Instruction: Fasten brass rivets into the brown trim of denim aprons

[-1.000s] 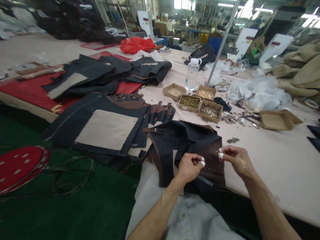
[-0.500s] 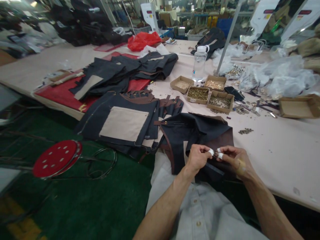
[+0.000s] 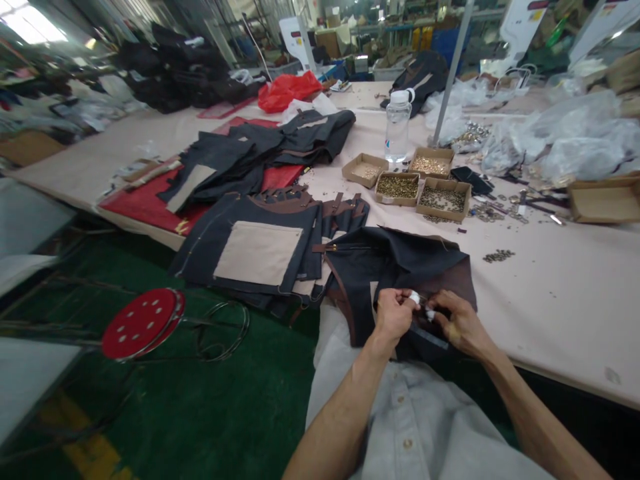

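Note:
A dark fabric piece with brown trim (image 3: 357,273) lies over the table edge and my lap. Above it, my left hand (image 3: 393,313) is closed in a pinch, white tape wrapped on a fingertip. My right hand (image 3: 457,321), also taped at a fingertip, has its fingers curled close to the left fingertips. Something small and dark seems to be between the two hands, too blurred to name. Left of them lies a stack of dark pieces (image 3: 195,250) with a beige pocket (image 3: 259,253) on top.
Cardboard trays of small metal parts (image 3: 397,189) stand beyond the fabric, near a clear water bottle (image 3: 399,130). A small pile of metal parts (image 3: 499,255) lies to the right. A red stool (image 3: 143,325) stands on the green floor at left. Plastic bags (image 3: 570,143) cover the back right.
My right hand has turned, its fingers now pointing more downward and its back more upward. My left hand stays pinched beside it. The whole view has shifted slightly.

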Demonstrator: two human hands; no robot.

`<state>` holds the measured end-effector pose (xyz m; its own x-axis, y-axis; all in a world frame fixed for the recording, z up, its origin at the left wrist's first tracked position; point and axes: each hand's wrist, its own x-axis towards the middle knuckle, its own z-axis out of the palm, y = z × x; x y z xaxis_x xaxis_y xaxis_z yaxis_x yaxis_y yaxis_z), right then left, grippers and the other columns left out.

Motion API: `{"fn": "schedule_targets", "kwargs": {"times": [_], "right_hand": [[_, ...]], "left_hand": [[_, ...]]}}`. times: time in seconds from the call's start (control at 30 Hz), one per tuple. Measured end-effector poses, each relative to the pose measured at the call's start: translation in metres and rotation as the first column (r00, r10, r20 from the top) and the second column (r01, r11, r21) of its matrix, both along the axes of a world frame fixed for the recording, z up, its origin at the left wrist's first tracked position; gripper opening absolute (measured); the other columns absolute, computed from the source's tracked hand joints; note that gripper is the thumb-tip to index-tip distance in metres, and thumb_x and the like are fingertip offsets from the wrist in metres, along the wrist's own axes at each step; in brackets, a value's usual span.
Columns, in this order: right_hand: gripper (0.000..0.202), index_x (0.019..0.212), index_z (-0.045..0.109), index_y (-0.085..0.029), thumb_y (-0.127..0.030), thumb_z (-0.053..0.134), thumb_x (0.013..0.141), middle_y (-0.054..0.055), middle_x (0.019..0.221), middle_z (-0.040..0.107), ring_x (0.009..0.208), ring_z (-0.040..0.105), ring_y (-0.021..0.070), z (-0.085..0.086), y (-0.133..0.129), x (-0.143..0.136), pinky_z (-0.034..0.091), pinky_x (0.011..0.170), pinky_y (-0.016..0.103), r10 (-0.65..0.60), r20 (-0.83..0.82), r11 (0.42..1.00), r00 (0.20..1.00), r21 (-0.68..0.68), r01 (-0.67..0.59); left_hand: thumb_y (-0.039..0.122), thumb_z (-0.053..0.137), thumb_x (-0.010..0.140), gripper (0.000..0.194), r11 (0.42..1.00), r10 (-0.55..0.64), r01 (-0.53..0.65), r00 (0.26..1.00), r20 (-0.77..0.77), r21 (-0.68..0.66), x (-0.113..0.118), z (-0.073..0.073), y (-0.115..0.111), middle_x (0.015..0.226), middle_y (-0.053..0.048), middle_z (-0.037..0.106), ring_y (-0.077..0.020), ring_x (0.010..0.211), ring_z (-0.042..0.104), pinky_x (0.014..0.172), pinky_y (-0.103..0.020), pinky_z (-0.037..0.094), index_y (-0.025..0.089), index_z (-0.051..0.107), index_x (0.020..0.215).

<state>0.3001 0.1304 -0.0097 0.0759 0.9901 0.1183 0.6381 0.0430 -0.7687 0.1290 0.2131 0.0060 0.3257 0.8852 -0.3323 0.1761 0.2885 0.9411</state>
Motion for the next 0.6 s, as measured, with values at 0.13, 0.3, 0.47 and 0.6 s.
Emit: {"fn": "schedule_targets", "kwargs": {"times": [0.13,0.3,0.47,0.6], "right_hand": [[0.015,0.096,0.067,-0.02,-0.027,0.058,0.086,0.003,0.089,0.067,0.059,0.047,0.0138,-0.005,-0.004,0.008,0.034,0.053,0.027,-0.097,-0.149,0.99,0.984,-0.113,0.081],[0.016,0.094,0.068,-0.02,-0.032,0.061,0.086,0.002,0.085,0.067,0.053,0.041,0.0111,-0.006,-0.003,0.015,0.031,0.05,0.026,-0.063,-0.188,0.988,0.98,-0.147,0.036],[0.016,0.092,0.068,-0.02,-0.032,0.061,0.085,0.004,0.088,0.067,0.074,0.057,0.0182,-0.003,-0.002,0.02,0.039,0.061,0.027,0.02,-0.237,0.995,0.971,-0.095,-0.044],[0.014,0.09,0.068,-0.02,-0.03,0.06,0.086,0.004,0.087,0.067,0.079,0.058,0.0192,0.004,-0.003,0.02,0.043,0.068,0.029,0.037,-0.275,0.997,0.961,-0.05,-0.053]], "left_hand": [[0.016,0.067,0.071,0.012,0.995,-0.017,0.03,0.992,0.128,-0.097,-0.004,0.005,0.005,0.063,-0.005,0.068,-0.008,0.051,0.052,0.05,-0.019,0.032,0.008,0.073,0.077],[0.014,0.065,0.071,0.01,0.983,-0.141,0.155,0.981,0.132,-0.101,-0.005,0.01,0.007,0.062,-0.004,0.067,-0.0072,0.052,0.051,0.052,-0.019,0.032,0.008,0.072,0.075],[0.01,0.061,0.071,0.013,0.973,-0.217,0.225,0.966,-0.142,0.042,0.003,0.011,0.0,0.066,-0.003,0.069,-0.0098,0.057,0.054,0.053,-0.02,0.034,0.011,0.073,0.076],[0.012,0.062,0.072,0.015,0.956,-0.179,0.251,0.908,-0.378,0.149,0.012,0.021,-0.01,0.072,-0.003,0.071,-0.0133,0.064,0.06,0.056,-0.022,0.038,0.016,0.075,0.079]]}}
